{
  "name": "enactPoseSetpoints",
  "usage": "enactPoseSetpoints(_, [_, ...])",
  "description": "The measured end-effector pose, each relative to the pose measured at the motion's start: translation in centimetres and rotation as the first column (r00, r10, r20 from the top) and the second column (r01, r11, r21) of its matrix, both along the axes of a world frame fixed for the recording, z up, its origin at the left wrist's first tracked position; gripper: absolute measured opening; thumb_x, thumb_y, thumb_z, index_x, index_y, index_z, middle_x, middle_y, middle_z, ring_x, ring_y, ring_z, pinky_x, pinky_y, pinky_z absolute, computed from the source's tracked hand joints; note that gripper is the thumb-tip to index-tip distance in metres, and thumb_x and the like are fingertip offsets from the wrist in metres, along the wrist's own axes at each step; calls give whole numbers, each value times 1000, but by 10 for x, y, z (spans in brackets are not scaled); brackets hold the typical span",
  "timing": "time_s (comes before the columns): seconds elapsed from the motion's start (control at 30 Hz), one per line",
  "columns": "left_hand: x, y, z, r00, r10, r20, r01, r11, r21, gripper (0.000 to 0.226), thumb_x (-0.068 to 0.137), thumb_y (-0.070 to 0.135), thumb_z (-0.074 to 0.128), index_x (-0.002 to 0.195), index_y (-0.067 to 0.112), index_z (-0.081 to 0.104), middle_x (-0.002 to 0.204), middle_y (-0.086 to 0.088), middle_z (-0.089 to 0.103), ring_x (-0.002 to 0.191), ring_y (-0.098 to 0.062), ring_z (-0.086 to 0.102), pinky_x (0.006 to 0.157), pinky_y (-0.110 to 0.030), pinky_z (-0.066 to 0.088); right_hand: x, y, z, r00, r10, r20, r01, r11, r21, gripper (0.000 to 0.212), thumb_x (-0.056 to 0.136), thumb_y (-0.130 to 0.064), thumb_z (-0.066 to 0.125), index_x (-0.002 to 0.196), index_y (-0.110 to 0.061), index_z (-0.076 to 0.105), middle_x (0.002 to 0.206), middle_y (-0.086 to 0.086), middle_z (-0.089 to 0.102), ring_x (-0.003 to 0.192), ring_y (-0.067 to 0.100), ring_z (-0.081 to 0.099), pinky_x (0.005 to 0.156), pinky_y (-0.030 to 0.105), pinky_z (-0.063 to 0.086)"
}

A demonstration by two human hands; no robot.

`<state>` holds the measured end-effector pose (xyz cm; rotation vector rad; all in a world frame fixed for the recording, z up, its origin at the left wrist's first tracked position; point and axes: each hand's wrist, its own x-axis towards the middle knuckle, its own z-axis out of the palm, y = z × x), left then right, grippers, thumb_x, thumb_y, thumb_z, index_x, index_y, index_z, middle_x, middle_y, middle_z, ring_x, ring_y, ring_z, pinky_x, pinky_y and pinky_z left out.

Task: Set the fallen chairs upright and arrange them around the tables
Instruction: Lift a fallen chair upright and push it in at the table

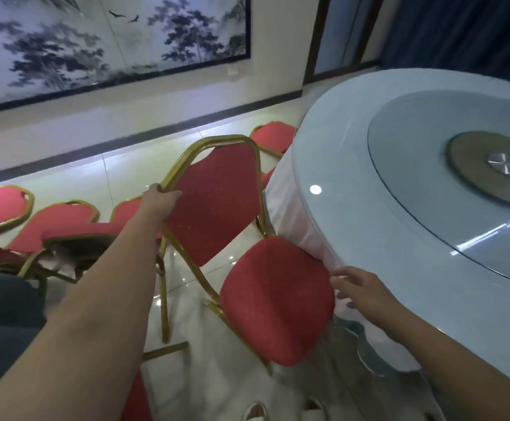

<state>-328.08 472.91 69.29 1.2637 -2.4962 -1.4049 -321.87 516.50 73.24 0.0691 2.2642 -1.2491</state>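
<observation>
A red padded chair (217, 208) with a gold metal frame stands tilted beside the round table (399, 238). My left hand (159, 200) grips the left edge of its backrest frame. My right hand (360, 288) hovers with fingers spread at the right edge of the red seat, against the white tablecloth (305, 229). Whether it touches the seat is unclear. Several more red chairs (62, 220) lie fallen on the floor at the left. Another red chair (273, 138) shows behind the table's far left edge.
The table carries a glass turntable (448, 165) on a pale top. A large framed landscape painting (96, 41) hangs on the back wall. Glossy tiled floor (126, 171) runs between the wall and the chairs. White cloth lies on the floor near my feet (256, 411).
</observation>
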Motion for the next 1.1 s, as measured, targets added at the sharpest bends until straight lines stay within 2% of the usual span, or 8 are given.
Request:
enactPoseSetpoints(0.1, [16,11,4,993,-58,101,72,987,-145,43,81,40,56,117,18,54,102,-6,62,79,-22,57,62,-33,44,5,-19,8,999,-15,-31,13,998,-59,16,94,-18,62,108,-12,67,102,20,68,82,20,64,71,26,48])
enactPoseSetpoints(0.2, [51,34,13,981,-135,140,161,968,-193,36,72,39,53,100,19,65,88,-3,65,76,-21,58,70,-37,49,7,-40,16,998,-23,-54,16,992,-125,13,94,-21,63,105,-20,68,101,13,69,85,17,64,75,30,51])
enactPoseSetpoints(0.33, [112,82,20,990,-139,28,136,985,103,28,62,30,56,83,25,74,79,-6,73,80,-33,69,76,-51,59,2,-70,18,995,-7,-101,-5,992,-127,27,92,-35,63,117,-25,64,90,-14,72,79,-1,68,79,27,51])
enactPoseSetpoints(0.43, [150,124,20,980,-201,5,195,957,216,26,57,26,56,76,33,73,75,-8,72,77,-33,71,72,-53,60,-4,-95,16,977,14,-213,-23,999,-41,46,88,-47,62,130,-28,56,125,-8,59,110,9,59,93,32,48])
enactPoseSetpoints(0.63, [211,206,12,949,-315,5,287,870,401,31,63,20,58,91,25,69,84,-1,74,79,-24,72,75,-45,61,-3,-113,3,982,84,-169,-71,994,81,99,72,-54,71,151,-32,17,150,2,41,131,25,45,103,44,44])
enactPoseSetpoints(0.83, [216,272,23,829,-558,-40,490,690,533,46,67,19,61,112,23,67,102,0,70,92,-16,65,85,-37,57,9,-77,-10,994,15,-107,6,981,191,102,70,-15,71,150,-36,11,125,3,49,89,21,59,59,36,58])
enactPoseSetpoints(0.97, [210,317,23,736,-674,-57,526,517,675,69,79,5,59,143,28,42,103,6,61,92,-13,61,74,-26,54,25,-31,-7,993,16,-119,8,979,203,91,70,-5,71,145,-29,25,124,3,50,110,27,56,83,42,56])
enactPoseSetpoints(1.1, [209,354,18,604,-797,-19,586,428,688,66,82,-3,52,143,20,45,116,-3,63,114,-24,57,94,-33,48,51,14,1,993,63,-100,-47,986,159,92,76,0,70,147,-32,23,127,0,46,116,25,52,88,40,54])
